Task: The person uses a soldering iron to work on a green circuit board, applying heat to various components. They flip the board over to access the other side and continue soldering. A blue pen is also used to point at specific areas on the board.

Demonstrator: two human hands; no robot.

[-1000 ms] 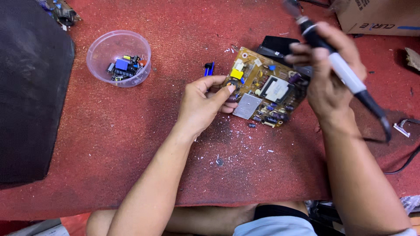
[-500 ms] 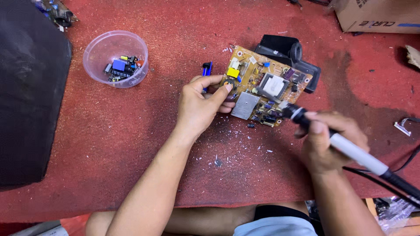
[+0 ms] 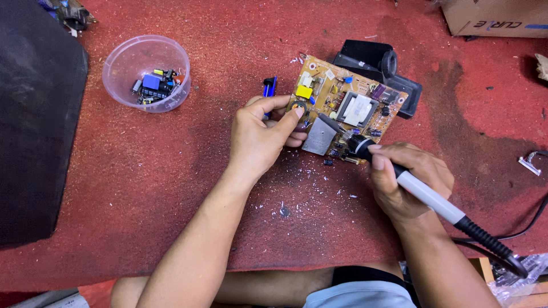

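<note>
A tan circuit board (image 3: 348, 105) with a yellow block, a white-topped part and a grey metal plate lies tilted on the red mat. My left hand (image 3: 262, 137) grips its left edge, thumb pressed on a round part near the yellow block. My right hand (image 3: 408, 179) holds a soldering iron (image 3: 428, 197) with a white and black handle like a pen. Its tip rests at the board's lower edge beside the grey plate.
A clear plastic bowl (image 3: 123, 63) holding several small electronic parts stands at upper left. A blue lighter (image 3: 269, 88) lies left of the board, a black holder (image 3: 388, 65) behind it. A black slab (image 3: 34, 125) fills the left side; a cardboard box (image 3: 494, 17) sits at top right.
My right hand came down from above the board's right side to its near edge, bringing the soldering iron's tip onto the board. My left hand stayed on the board.
</note>
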